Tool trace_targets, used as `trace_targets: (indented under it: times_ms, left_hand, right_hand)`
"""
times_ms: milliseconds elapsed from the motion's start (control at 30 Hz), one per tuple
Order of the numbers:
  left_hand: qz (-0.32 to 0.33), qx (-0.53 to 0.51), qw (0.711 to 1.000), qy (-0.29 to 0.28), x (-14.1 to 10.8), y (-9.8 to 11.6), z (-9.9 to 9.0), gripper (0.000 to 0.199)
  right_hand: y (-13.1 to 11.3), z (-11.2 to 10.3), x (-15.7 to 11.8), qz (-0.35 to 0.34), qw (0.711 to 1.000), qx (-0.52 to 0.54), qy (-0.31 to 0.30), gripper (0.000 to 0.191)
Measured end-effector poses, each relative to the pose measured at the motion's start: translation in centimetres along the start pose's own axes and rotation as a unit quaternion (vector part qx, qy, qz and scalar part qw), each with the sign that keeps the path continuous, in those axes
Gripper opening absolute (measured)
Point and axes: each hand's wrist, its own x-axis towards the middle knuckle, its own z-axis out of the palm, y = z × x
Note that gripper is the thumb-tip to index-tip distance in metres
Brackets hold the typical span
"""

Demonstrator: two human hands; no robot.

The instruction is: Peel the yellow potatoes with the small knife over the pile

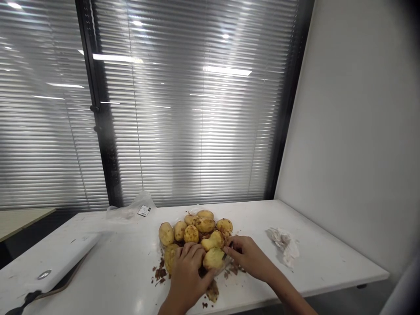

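My left hand (187, 276) curls around the near side of a pale, partly peeled potato (214, 259), its thumb along the lower edge. My right hand (246, 257) pinches a small dark tool (225, 256) against the right end of this potato; its kind is too small to make out. Behind them several yellow potatoes sit in a heap, among them a large one (205, 225) and a whole one at the left (166, 234). Another pale potato (213, 240) touches the held one from behind. Clear plastic lies under the heap.
Brown peel scraps (160, 273) lie around the heap on the white table (124, 262). At the back left is a clear plastic bag (131, 210) with a label. A crumpled tissue (285, 246) lies at the right. A white panel with a cable (62, 262) occupies the left side.
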Motion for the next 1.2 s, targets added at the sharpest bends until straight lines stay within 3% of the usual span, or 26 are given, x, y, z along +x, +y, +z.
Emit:
trace_targets:
  times_ms: [167, 533, 900, 1200]
  left_hand:
    - [-0.008, -0.009, 1.000, -0.009, 0.00, 0.00, 0.07, 0.028]
    - [-0.003, -0.009, 1.000, -0.004, -0.23, -0.30, 0.27, 0.028]
    - [-0.014, -0.009, 1.000, -0.003, -0.25, -0.06, 0.28, 0.030]
    - [-0.020, -0.028, 0.999, 0.000, -0.25, -0.09, 0.37, 0.029]
  right_hand:
    - [0.14, 0.15, -0.21, 0.020, 0.999, 0.046, -0.011, 0.022]
    - [-0.42, 0.07, -0.08, -0.010, 1.000, -0.019, 0.021, 0.035]
    - [-0.24, 0.46, 0.20, -0.022, 0.999, -0.012, 0.022, 0.034]
    - [-0.08, 0.77, 0.13, -0.026, 0.998, 0.057, 0.007, 0.033]
